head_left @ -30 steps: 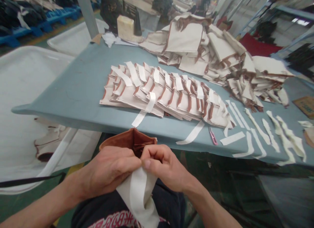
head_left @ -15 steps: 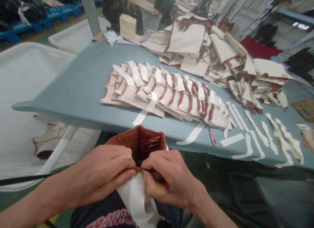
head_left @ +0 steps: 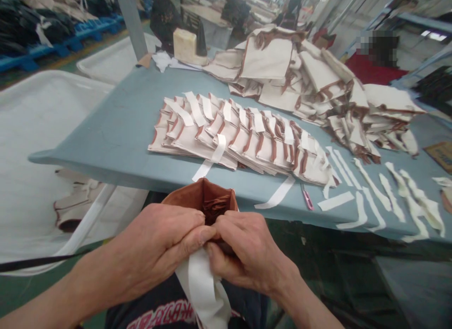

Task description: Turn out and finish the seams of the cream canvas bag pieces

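Note:
In my lap is an open fabric bag with a brown lining and a bunch of brown material inside. My left hand is closed on the bag's near rim, its thumb pressed along the edge. Right beside it, my right hand pinches the same rim, fingertips touching those of my left. The edge between the fingers is mostly hidden. Below the hands hangs a wide white strip or panel; how it joins the bag is not visible.
A blue-grey table carries an overlapping row of cream pieces with brown edging, white strips, a pink cutter and a large heap of cream bags. A white tub stands left.
My left hand has slid right along the rim, and its thumb now covers the spot where brown edging showed between the hands. The right hand stays nearly in place.

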{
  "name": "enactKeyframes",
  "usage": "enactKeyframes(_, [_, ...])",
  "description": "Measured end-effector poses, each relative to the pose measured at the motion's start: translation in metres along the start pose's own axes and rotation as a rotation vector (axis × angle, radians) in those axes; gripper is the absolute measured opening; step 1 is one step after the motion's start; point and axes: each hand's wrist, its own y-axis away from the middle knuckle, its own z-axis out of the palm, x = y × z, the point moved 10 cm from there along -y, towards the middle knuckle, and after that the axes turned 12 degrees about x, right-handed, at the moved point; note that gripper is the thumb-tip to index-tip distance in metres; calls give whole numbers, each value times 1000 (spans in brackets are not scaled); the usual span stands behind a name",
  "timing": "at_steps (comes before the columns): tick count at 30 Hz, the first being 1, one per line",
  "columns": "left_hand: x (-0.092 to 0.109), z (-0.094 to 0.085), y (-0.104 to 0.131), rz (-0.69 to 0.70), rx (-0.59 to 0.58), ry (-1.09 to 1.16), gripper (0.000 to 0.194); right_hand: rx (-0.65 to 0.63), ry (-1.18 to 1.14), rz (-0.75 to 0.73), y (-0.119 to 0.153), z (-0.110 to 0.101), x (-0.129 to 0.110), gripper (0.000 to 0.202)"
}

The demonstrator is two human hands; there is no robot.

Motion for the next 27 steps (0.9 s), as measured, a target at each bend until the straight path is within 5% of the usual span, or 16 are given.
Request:
enactKeyframes(3, [-4,4,0,-46,83,30,41,-27,-37,58,3,0,6,20])
enactKeyframes(8, [-34,31,4,-296,39,450,54,-48,-257,250,5,-2,19,11])
enactKeyframes(12, [-45,39,8,-396,68,643,66,-174,-551,557,13,17,35,34])
enactKeyframes(15, [-47,39,8,-400,97,666,69,-205,-624,648,17,24,42,37])
enactKeyframes(22, [-55,41,5,-408,62,668,70,-96,-312,340,7,5,32,20])
enactKeyframes(27, [-38,38,1,-292,-111,563,48,-77,-275,182,6,0,18,24])
